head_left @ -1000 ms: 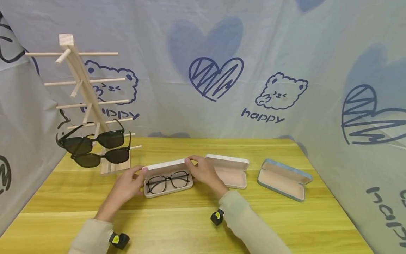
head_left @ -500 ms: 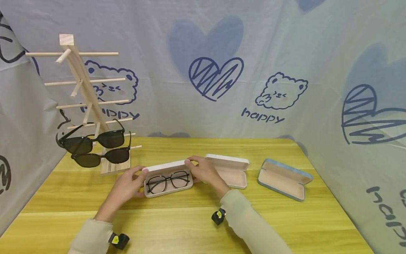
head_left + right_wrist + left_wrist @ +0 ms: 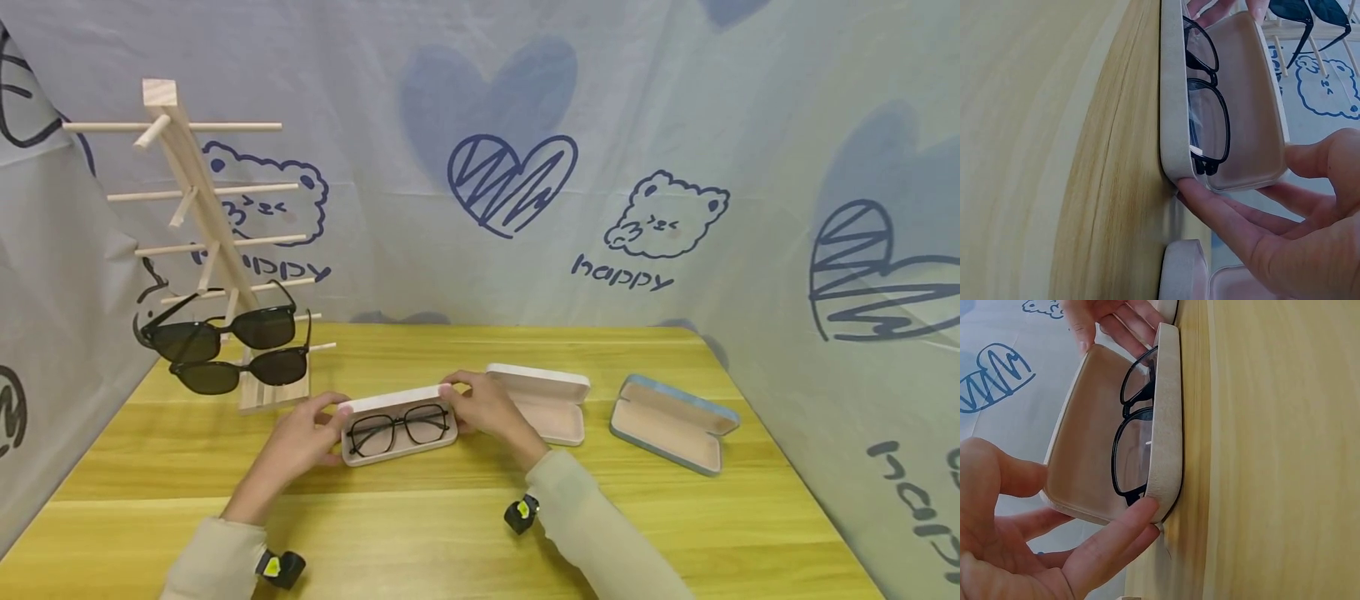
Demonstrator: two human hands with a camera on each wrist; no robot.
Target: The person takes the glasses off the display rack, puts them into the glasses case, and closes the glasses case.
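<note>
A pale glasses case (image 3: 401,454) stands on the table in front of me with its lid (image 3: 393,398) raised. Black-framed eyeglasses (image 3: 399,429) lie inside it, lenses leaning up. My left hand (image 3: 303,437) holds the case's left end; in the left wrist view its thumb (image 3: 1019,478) presses the lid's edge while fingertips (image 3: 1141,512) touch the base's corner. At the opposite end my right hand (image 3: 483,404) grips likewise, thumb (image 3: 1310,159) on the lid and fingers (image 3: 1210,203) against the base.
Right of my right hand sit a second pale case (image 3: 558,423) and a blue case (image 3: 667,442), both open. A wooden display stand (image 3: 198,196) with pegs rises at the left, bearing two pairs of sunglasses (image 3: 258,329). Fabric walls (image 3: 510,283) enclose the table (image 3: 420,533).
The lid of the pale case has tipped down and forward a little, both thumbs moving with it. My right wrist has shifted slightly right. The eyeglasses stay in place.
</note>
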